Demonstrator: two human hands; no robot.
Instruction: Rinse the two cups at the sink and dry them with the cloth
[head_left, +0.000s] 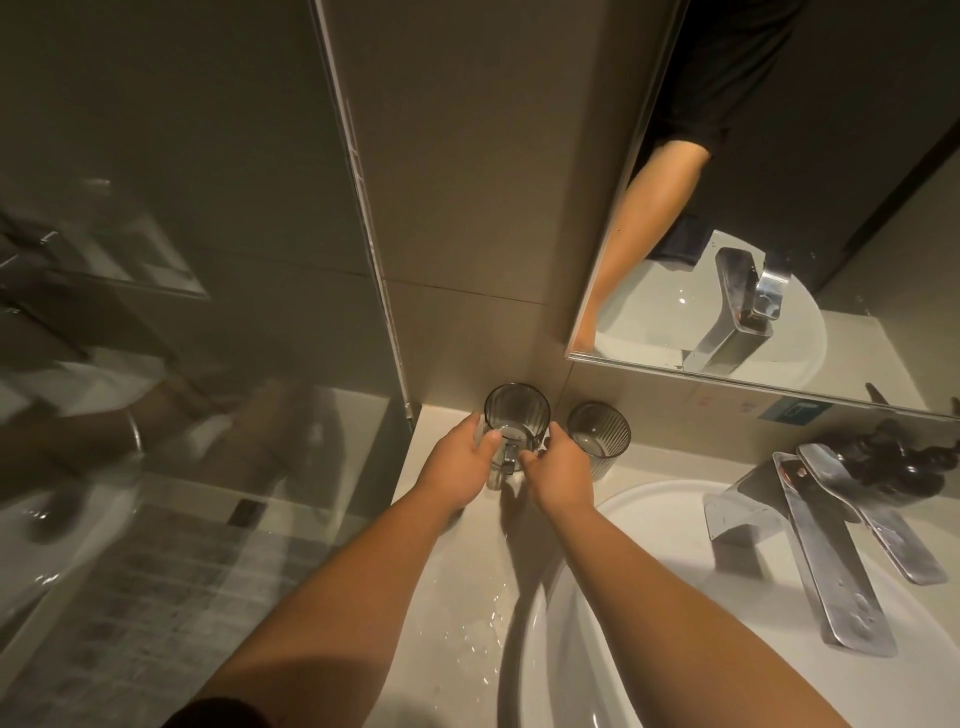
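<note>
Gripping the nearer cup from both sides, the person is holding it upright over the counter, just left of the basin rim. The left hand is wrapping its fingers round the cup's left wall; the right hand is closing on the cup's right side and lower part, near what appears to be a handle. A small white patch is showing under the right hand's fingers; whether that is the cloth cannot be told.

The second cup is standing upright on the counter beyond the basin's left edge, just beside the held cup and almost touching the right hand. The faucet is standing at the far right of the basin, well apart from both cups.

Risks noted:
- Water droplets are lying on the counter along the basin's left edge. Wet skin on smooth, ribbed, glass-like walls is likely reducing grip; a slip would be dropping the cup onto the hard counter or into the basin, with chipping or breakage likely.
- The right hand's knuckles are sitting very near the second cup. Any outward swing of that hand towards the basin is liable to be knocking it over or pushing it against the wall.
- The held cup is sitting left of the basin rather than above it, so any water tipped out would be running onto the counter rather than draining.
- Lighting is dim, and the cups are dark and see-through, making edges harder to judge.
</note>
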